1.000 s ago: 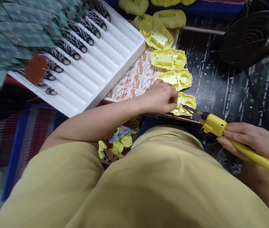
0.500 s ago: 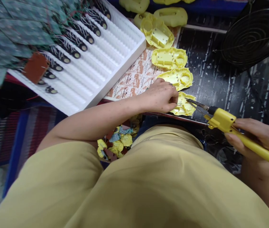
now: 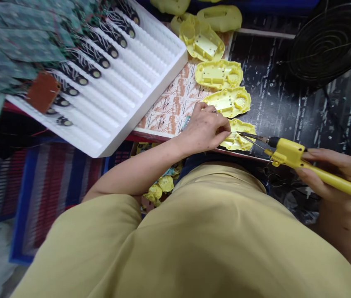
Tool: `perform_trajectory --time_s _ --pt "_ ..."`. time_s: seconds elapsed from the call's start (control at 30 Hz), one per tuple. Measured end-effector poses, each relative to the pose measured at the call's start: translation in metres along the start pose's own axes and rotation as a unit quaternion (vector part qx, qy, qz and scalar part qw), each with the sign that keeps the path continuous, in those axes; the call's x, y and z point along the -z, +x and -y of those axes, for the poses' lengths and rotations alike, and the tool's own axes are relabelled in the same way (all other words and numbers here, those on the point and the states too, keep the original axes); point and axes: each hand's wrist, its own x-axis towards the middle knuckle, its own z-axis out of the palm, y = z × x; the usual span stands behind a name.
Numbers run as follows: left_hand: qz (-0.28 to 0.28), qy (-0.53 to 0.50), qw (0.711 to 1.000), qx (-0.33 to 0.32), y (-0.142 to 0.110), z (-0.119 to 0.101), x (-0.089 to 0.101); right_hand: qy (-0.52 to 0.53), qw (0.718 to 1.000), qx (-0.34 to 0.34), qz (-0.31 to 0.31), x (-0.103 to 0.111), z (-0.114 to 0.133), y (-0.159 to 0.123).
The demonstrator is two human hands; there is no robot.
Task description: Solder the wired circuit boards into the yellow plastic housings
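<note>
My right hand (image 3: pixel 333 171) is closed around the yellow handle of a soldering iron (image 3: pixel 290 153). Its dark tip points left, over the nearest yellow plastic shell (image 3: pixel 242 138) at the table's front edge. My left hand (image 3: pixel 208 128) rests at the left side of that shell, thumb and fingers pinched together. What the pinch holds is too small and too hidden to make out; a thin wire-like line shows by the fingertips and the iron's tip. A second open yellow shell (image 3: pixel 233 101) lies just beyond my left fingers.
A white foam tray (image 3: pixel 138 89) with wired round parts and green circuit boards (image 3: pixel 23 45) stands at the left. More yellow shells (image 3: pixel 219 74) line the table toward the back. A black fan (image 3: pixel 327 45) stands back right. Below left are blue crates (image 3: pixel 23 215) and yellow scraps (image 3: pixel 163 184).
The soldering iron's tip has moved slightly left, closer to my left fingertips. My left forearm has shifted a little to the right, with the elbow drawn in.
</note>
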Motion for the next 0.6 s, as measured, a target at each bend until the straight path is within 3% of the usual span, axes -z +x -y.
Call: perform_trajectory --time_s 0.1,0.2,0.3,0.6 --pt "0.006 0.01 1.0 0.0 0.003 -0.002 -0.001 -0.026 0.999 0.018 0.019 0.003 -0.008 -0.001" --pt "0.018 0.018 1.0 0.009 0.005 -0.004 0.001 0.056 0.995 0.083 -0.006 -0.001 -0.016 0.003" --pt "0.023 0.016 1.0 0.014 0.007 -0.005 0.002 0.12 0.99 0.08 -0.012 -0.006 -0.021 0.008" --pt "0.018 0.002 1.0 0.013 0.011 -0.006 0.004 0.096 0.985 0.117 0.087 0.001 -0.019 0.034"
